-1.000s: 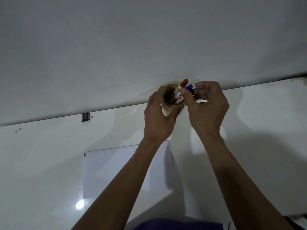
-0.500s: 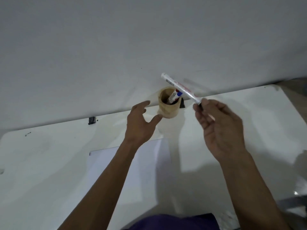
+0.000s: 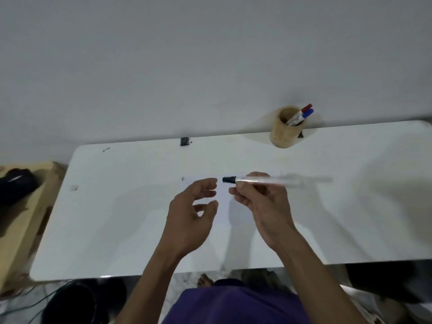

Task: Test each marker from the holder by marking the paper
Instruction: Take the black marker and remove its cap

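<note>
Right hand pinches black-capped marker horizontal, cap toward 9 o'clock; left hand loosely spread, empty, above paper; holder at 1 o'clock.

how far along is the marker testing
Early on. Done: one black-capped marker is out of the holder, held in the right hand. In hand: cap still on, open left hand close by it. Left: marking the paper, plus the red and blue markers.
</note>
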Motion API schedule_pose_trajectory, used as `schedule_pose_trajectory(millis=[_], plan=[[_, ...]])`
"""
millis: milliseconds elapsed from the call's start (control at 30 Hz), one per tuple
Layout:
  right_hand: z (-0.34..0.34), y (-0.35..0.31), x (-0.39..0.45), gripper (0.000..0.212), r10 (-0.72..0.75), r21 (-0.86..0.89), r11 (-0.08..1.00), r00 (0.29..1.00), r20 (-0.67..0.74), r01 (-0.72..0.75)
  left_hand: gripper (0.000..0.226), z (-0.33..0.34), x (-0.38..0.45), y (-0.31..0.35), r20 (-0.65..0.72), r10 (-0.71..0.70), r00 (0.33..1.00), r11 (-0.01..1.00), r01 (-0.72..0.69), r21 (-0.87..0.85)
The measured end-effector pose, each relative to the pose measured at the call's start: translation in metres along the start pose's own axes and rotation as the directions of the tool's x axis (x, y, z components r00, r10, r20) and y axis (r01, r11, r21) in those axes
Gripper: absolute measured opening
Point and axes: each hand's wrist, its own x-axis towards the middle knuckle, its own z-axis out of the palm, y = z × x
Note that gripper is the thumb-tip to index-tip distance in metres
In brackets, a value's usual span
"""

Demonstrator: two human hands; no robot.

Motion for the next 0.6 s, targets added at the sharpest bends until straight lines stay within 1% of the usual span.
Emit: schedule_pose_trajectory(millis=[67,133,233,333,400,500,600], plan=[[0.016,0.010,-0.014,0.009,-0.034,-0.066,0.997,0.999,-0.014,0.033,0.037,-0.011,-0.013,-0.003,0.001,0.045,0.999,0.999,-0.045,-0.017],[0.029,0.021,-0.025,0.009,-0.061,-0.115,0.992,0.998,-0.022,0.058,0.030,-0.021,-0.022,-0.008,-0.031,0.068,0.997,0.997,-0.069,-0.017],[0.043,0.035,-0.039,0.008,-0.066,-0.135,0.989,0.997,-0.033,0.061,0.028,-0.035,-0.033,-0.019,-0.097,0.093,0.991,0.996,-0.093,0.002],[0.053,0.044,-0.049,0.007,-0.058,-0.165,0.985,0.998,-0.010,0.056,0.024,-0.046,-0.043,-0.031,-0.105,0.150,0.983,0.988,-0.145,0.060],[0.057,0.050,-0.054,0.007,-0.054,-0.184,0.981,0.999,0.007,0.055,0.018,-0.051,-0.048,-0.038,-0.116,0.152,0.982,0.988,-0.146,0.058],[0.062,0.057,-0.058,0.007,-0.041,-0.122,0.992,0.999,-0.010,0.039,0.013,-0.056,-0.051,-0.046,-0.126,0.155,0.980,0.987,-0.149,0.060],[0.065,0.058,-0.056,0.011,-0.039,-0.053,0.998,0.999,-0.024,0.038,0.016,-0.059,-0.049,-0.048,-0.094,0.171,0.981,0.984,-0.166,0.058]])
